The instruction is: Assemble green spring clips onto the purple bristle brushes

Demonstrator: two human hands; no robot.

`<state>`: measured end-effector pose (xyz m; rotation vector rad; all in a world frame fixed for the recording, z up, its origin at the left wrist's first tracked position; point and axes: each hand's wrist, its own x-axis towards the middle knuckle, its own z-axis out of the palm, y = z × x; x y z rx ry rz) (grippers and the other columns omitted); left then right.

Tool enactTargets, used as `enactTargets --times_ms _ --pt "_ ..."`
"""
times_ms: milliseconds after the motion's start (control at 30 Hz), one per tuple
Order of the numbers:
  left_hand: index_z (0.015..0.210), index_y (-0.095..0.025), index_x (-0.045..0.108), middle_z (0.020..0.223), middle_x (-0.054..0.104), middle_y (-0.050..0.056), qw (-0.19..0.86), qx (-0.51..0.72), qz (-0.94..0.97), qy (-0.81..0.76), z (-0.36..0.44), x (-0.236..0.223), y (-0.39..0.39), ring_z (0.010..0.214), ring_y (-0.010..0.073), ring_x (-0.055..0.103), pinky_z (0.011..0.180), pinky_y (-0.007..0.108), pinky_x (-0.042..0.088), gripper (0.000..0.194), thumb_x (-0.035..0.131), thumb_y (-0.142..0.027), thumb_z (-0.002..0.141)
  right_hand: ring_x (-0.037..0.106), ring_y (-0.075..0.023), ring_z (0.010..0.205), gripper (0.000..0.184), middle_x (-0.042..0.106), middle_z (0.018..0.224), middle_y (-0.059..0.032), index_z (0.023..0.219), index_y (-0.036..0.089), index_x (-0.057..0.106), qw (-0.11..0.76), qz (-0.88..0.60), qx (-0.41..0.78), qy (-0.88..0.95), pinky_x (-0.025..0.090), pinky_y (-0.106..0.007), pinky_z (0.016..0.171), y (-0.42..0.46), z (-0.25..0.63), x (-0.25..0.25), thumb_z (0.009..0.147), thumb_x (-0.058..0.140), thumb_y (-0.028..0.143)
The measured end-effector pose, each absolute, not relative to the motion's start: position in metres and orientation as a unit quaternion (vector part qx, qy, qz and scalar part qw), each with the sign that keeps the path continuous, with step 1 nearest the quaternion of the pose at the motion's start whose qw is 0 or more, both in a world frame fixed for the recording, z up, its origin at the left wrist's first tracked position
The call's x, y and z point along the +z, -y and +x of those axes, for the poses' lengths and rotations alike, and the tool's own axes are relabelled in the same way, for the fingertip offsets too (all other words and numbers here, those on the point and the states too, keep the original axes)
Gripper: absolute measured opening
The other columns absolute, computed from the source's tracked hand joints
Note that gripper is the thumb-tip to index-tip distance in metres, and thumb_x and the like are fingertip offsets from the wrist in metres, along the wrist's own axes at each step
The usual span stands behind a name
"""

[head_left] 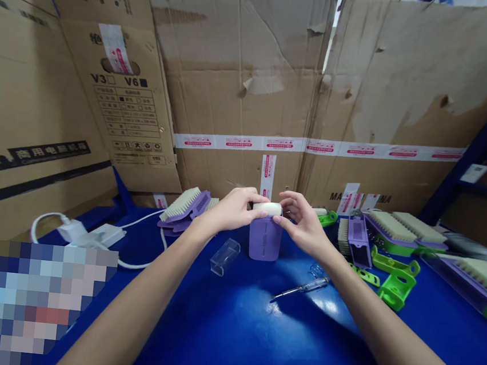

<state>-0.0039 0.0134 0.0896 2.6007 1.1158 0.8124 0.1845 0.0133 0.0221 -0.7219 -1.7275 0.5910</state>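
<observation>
A purple box-shaped container [264, 241] stands upright on the blue table, with a white ribbed piece [269, 209] at its top. My left hand [241, 208] is closed on the left end of that white piece, thumb in front and fingers over the top. At the container's upper right corner, my right hand [298, 217] has its thumb on the front edge and its fingers curled behind. Left of the container lies a small clear plastic cover [225, 257]. A screwdriver with a clear handle [302, 288] rests on the table to the right.
Purple brush parts with cream bristles [181, 205] are piled at left. More brushes [394, 228] and green plastic parts [397, 289] lie at right. A white power strip [107, 235] with cables sits on the left. Cardboard walls [242, 108] stand behind the blue table [220, 335].
</observation>
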Motion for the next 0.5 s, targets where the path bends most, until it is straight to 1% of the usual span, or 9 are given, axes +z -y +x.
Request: enactTargets --times_ms 133,267,300,333,367,400,433,467,500 --pt "0.104 -0.023 0.067 0.088 0.064 0.004 0.093 0.273 0.884 -0.367 -0.006 0.083 -0.014 0.081 0.0181 0.058 0.075 0.031 0.044 0.029 0.052 -0.035 0.083 0.06 -0.0174 0.091 0.039 0.059 0.097 -0.0044 0.111 0.024 0.048 0.572 -0.309 0.245 0.719 0.05 -0.034 0.082 -0.015 0.183 0.016 0.077 0.065 0.031" --pt "0.118 -0.023 0.058 0.11 0.062 0.006 0.105 0.329 0.867 -0.358 -0.008 0.067 -0.006 0.099 0.0202 0.057 0.087 0.034 0.044 0.04 0.058 -0.034 0.079 0.06 -0.0183 0.096 0.04 0.059 0.105 -0.0066 0.119 0.025 0.048 0.569 -0.305 0.221 0.731 0.051 -0.034 0.084 -0.013 0.182 0.013 0.081 0.059 0.03" --pt "0.117 -0.023 0.058 0.113 0.06 0.006 0.109 0.347 0.863 -0.349 -0.009 0.064 -0.002 0.102 0.0206 0.055 0.089 0.035 0.043 0.041 0.06 -0.034 0.078 0.059 -0.0186 0.098 0.038 0.059 0.107 -0.007 0.12 0.025 0.049 0.565 -0.305 0.206 0.739 0.051 -0.034 0.084 -0.012 0.182 0.013 0.083 0.058 0.029" --pt "0.11 -0.023 0.062 0.115 0.059 0.006 0.112 0.37 0.859 -0.336 -0.011 0.062 0.001 0.104 0.0207 0.055 0.091 0.035 0.043 0.035 0.06 -0.035 0.078 0.059 -0.0189 0.099 0.036 0.058 0.108 -0.0074 0.119 0.025 0.051 0.56 -0.306 0.191 0.746 0.051 -0.034 0.084 -0.011 0.183 0.014 0.083 0.056 0.029" --pt "0.098 -0.021 0.065 0.114 0.058 0.006 0.115 0.398 0.851 -0.322 -0.014 0.061 0.005 0.104 0.0205 0.054 0.091 0.035 0.042 0.025 0.058 -0.035 0.079 0.058 -0.0192 0.1 0.033 0.057 0.109 -0.0075 0.117 0.025 0.054 0.556 -0.309 0.177 0.751 0.051 -0.034 0.083 -0.01 0.183 0.015 0.084 0.055 0.028" --pt "0.081 -0.019 0.066 0.11 0.059 0.006 0.116 0.429 0.84 -0.312 -0.018 0.06 0.009 0.102 0.0199 0.055 0.09 0.034 0.043 0.02 0.054 -0.035 0.082 0.057 -0.0193 0.101 0.03 0.057 0.109 -0.0075 0.114 0.025 0.056 0.553 -0.313 0.168 0.754 0.052 -0.033 0.082 -0.008 0.183 0.016 0.084 0.054 0.027" --pt "0.066 -0.017 0.062 0.103 0.059 0.007 0.114 0.459 0.825 -0.309 -0.023 0.059 0.013 0.097 0.0186 0.056 0.087 0.033 0.044 0.029 0.049 -0.036 0.085 0.057 -0.0191 0.101 0.027 0.057 0.109 -0.0073 0.111 0.025 0.058 0.552 -0.317 0.163 0.754 0.052 -0.032 0.081 -0.007 0.183 0.017 0.085 0.054 0.026" --pt "0.057 -0.017 0.057 0.095 0.06 0.007 0.112 0.479 0.812 -0.315 -0.028 0.058 0.016 0.089 0.0171 0.058 0.083 0.032 0.046 0.037 0.045 -0.036 0.087 0.057 -0.0188 0.101 0.026 0.056 0.109 -0.0071 0.11 0.025 0.058 0.553 -0.321 0.16 0.752 0.052 -0.032 0.081 -0.007 0.184 0.018 0.084 0.054 0.025" --pt "0.054 -0.016 0.053 0.086 0.06 0.006 0.107 0.484 0.804 -0.328 -0.034 0.055 0.019 0.081 0.0155 0.058 0.077 0.031 0.046 0.04 0.042 -0.036 0.088 0.057 -0.0184 0.1 0.025 0.056 0.11 -0.007 0.109 0.025 0.058 0.555 -0.325 0.156 0.75 0.053 -0.032 0.08 -0.006 0.183 0.019 0.084 0.054 0.025"
